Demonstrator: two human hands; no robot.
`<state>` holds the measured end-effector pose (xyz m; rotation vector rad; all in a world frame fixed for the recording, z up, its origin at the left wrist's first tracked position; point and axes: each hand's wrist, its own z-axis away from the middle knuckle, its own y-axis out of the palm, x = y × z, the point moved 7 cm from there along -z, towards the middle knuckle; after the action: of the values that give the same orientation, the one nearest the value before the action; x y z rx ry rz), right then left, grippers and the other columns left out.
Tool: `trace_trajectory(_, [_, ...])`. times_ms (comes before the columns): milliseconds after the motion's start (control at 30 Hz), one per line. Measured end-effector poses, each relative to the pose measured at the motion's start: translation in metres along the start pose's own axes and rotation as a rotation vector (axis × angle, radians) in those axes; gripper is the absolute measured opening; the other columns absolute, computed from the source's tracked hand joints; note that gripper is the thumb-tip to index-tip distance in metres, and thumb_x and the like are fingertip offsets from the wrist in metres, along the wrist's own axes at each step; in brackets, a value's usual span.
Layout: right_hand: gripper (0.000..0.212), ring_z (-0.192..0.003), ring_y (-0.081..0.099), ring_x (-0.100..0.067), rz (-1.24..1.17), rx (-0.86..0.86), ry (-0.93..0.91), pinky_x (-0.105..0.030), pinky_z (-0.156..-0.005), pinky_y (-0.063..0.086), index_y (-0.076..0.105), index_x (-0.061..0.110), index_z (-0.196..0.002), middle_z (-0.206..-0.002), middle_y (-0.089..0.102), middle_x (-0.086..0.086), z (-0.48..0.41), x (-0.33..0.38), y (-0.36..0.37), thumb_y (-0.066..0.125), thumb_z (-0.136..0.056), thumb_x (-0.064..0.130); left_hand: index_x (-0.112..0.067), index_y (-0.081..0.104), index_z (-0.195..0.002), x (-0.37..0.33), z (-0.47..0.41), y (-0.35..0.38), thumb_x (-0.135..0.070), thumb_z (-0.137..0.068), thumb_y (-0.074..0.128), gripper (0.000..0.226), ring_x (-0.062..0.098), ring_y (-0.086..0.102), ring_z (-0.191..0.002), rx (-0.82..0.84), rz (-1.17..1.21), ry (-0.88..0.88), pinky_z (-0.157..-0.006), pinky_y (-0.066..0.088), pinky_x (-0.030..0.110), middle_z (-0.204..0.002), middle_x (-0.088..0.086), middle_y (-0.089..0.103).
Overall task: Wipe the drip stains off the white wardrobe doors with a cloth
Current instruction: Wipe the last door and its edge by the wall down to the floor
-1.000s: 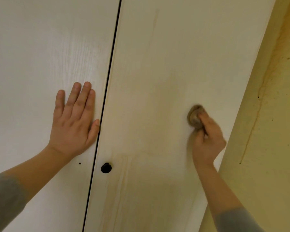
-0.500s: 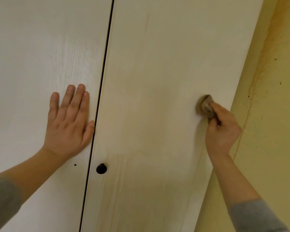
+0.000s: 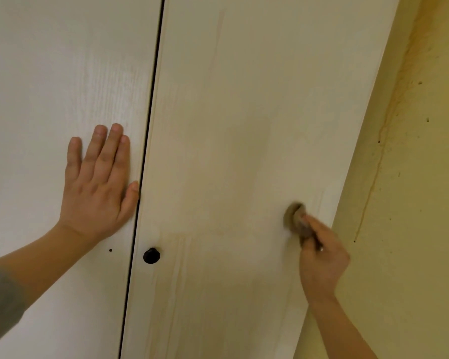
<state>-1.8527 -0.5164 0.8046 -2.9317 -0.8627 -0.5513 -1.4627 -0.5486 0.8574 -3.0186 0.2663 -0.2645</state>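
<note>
Two white wardrobe doors fill the view, split by a dark vertical gap. My left hand point(image 3: 99, 187) lies flat with straight fingers on the left door point(image 3: 49, 86), its thumb at the gap. My right hand point(image 3: 322, 257) grips a small bunched brownish cloth point(image 3: 296, 220) and presses it against the right door point(image 3: 244, 112), near that door's right edge. Faint yellowish drip stains point(image 3: 182, 275) run down the right door below and beside the knob. The cloth looks blurred.
A round black knob point(image 3: 151, 255) sits on the right door just beside the gap. A small dark hole point(image 3: 110, 250) marks the left door. To the right stands a yellow wall point(image 3: 412, 203) with brown drip streaks and small dark spots.
My right hand has carried the cloth first to the right and up, then down the door near its right edge. My left hand has stayed flat on the left door.
</note>
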Motion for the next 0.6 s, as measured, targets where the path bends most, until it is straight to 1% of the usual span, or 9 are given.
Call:
trace_trajectory(67, [0.041, -0.098, 0.066, -0.016, 0.013, -0.114, -0.051, -0.023, -0.093, 0.05, 0.073, 0.007, -0.109, -0.108, 0.07, 0.001, -0.04, 0.008, -0.006, 0.051, -0.076, -0.003, 0.005, 0.021, -0.154, -0.001, 0.0, 0.0, -0.034, -0.098, 0.029, 0.069, 0.037, 0.012, -0.151, 0.003, -0.006, 0.001, -0.123, 0.001, 0.054, -0.162, 0.021, 0.016])
trace_trajectory(100, [0.042, -0.099, 0.066, -0.018, 0.024, -0.141, -0.082, -0.023, -0.093, 0.049, 0.073, 0.007, -0.109, -0.109, 0.07, 0.0, -0.062, 0.01, -0.005, 0.05, -0.076, -0.006, 0.004, 0.021, -0.154, 0.0, 0.0, -0.001, -0.035, -0.098, 0.028, 0.068, 0.037, 0.012, -0.151, 0.003, -0.011, 0.003, -0.123, 0.002, 0.054, -0.162, 0.021, 0.017])
trace_trajectory(167, [0.045, -0.103, 0.067, -0.023, 0.039, -0.142, -0.103, -0.026, -0.095, 0.048, 0.073, 0.007, -0.111, -0.111, 0.07, -0.001, -0.1, 0.008, 0.0, 0.048, -0.076, -0.007, 0.004, 0.02, -0.154, -0.001, 0.001, 0.0, -0.035, -0.098, 0.028, 0.068, 0.037, 0.012, -0.151, 0.004, -0.015, 0.007, -0.122, 0.003, 0.055, -0.162, 0.021, 0.017])
trace_trajectory(233, [0.046, -0.103, 0.067, -0.026, 0.045, -0.144, -0.093, -0.022, -0.095, 0.047, 0.073, 0.008, -0.111, -0.111, 0.068, 0.002, -0.114, 0.003, 0.006, 0.047, -0.075, -0.007, 0.004, 0.02, -0.154, -0.001, 0.001, 0.0, -0.034, -0.098, 0.028, 0.068, 0.037, 0.012, -0.151, -0.002, -0.019, 0.014, -0.122, 0.003, 0.055, -0.162, 0.022, 0.017])
trace_trajectory(300, [0.047, -0.1, 0.067, -0.028, 0.076, -0.152, -0.08, -0.021, -0.091, 0.047, 0.073, 0.008, -0.111, -0.11, 0.071, -0.003, -0.099, -0.004, 0.01, 0.048, -0.073, -0.004, 0.004, 0.021, -0.154, 0.0, 0.0, 0.0, -0.034, -0.098, 0.028, 0.068, 0.037, 0.013, -0.151, -0.009, -0.016, 0.018, -0.122, 0.003, 0.055, -0.162, 0.022, 0.018])
trace_trajectory(367, [0.047, -0.096, 0.067, -0.028, 0.096, -0.126, -0.07, -0.018, -0.088, 0.045, 0.073, 0.008, -0.111, -0.109, 0.072, -0.009, -0.059, -0.011, 0.013, 0.047, -0.073, -0.001, 0.005, 0.021, -0.154, 0.0, 0.0, 0.0, -0.034, -0.097, 0.029, 0.069, 0.037, 0.013, -0.151, -0.013, -0.014, 0.017, -0.122, 0.004, 0.056, -0.162, 0.022, 0.018])
trace_trajectory(467, [0.043, -0.099, 0.064, -0.021, 0.119, 0.013, -0.088, -0.019, -0.094, 0.045, 0.072, 0.009, -0.11, -0.111, 0.071, -0.006, 0.012, -0.022, 0.013, 0.046, -0.077, 0.005, 0.005, 0.021, -0.154, 0.002, -0.001, 0.001, -0.034, -0.097, 0.029, 0.069, 0.037, 0.012, -0.151, -0.011, -0.012, 0.014, -0.122, 0.003, 0.055, -0.162, 0.021, 0.017])
trace_trajectory(533, [0.04, -0.101, 0.067, -0.02, 0.097, 0.092, -0.052, -0.023, -0.095, 0.048, 0.072, 0.019, -0.109, -0.111, 0.069, 0.006, 0.04, -0.032, 0.007, 0.051, -0.08, 0.0, 0.005, 0.021, -0.153, 0.002, -0.001, 0.001, -0.035, -0.097, 0.029, 0.069, 0.037, 0.011, -0.152, -0.01, -0.004, 0.008, -0.122, 0.002, 0.055, -0.162, 0.021, 0.017])
trace_trajectory(600, [0.058, -0.101, 0.068, -0.013, 0.019, 0.107, 0.026, -0.024, -0.095, 0.05, 0.069, 0.04, -0.111, -0.109, 0.068, 0.01, 0.038, -0.036, -0.001, 0.056, -0.08, -0.007, 0.005, 0.022, -0.153, 0.001, 0.0, 0.0, -0.035, -0.098, 0.029, 0.068, 0.037, 0.012, -0.151, -0.012, 0.0, 0.006, -0.122, 0.002, 0.055, -0.162, 0.022, 0.018])
